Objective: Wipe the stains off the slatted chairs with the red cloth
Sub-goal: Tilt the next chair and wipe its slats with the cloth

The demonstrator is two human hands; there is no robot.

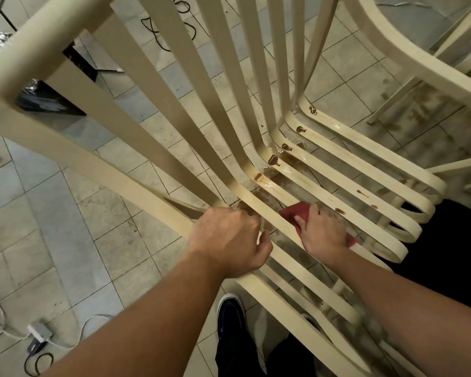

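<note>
1. The tiled floor (65, 240) runs under everything. It looks smeared brown below the seat, and a white plug block (40, 331) with its cables lies off to the person's left, well away from the work.

2. The chair (152, 85) being cleaned fills most of the room in front of the person. Its long cream slats run down the back, bend, and carry on as the seat. The person stands over it from the side, which I take to be the easiest way to reach the seat slats from above.

3. A second chair (408, 61) of the same make stands just beyond, to the right. I can't make out any wiping on it.

4. The left hand (229, 240) is closed tight round the outer rail near the bend, knuckles up, fingers wrapped under. It holds nothing else, and I'd say it is there to brace the chair against the rubbing.

5. The right hand (322, 235) lies knuckles up on a seat slat, a little toward the front from the bend. Its bent fingers and thumb hold the cloth and press it down.

6. The red cloth (294, 212) is trapped between that hand and the slat. One corner pokes out ahead of the fingers and a bit shows behind the wrist.

7. The stains (273, 160) are dark brown drips at the bend of several slats, with smaller spots further along. They sit beyond the cloth and are not yet wiped, so most of the job looks to be left.
</note>
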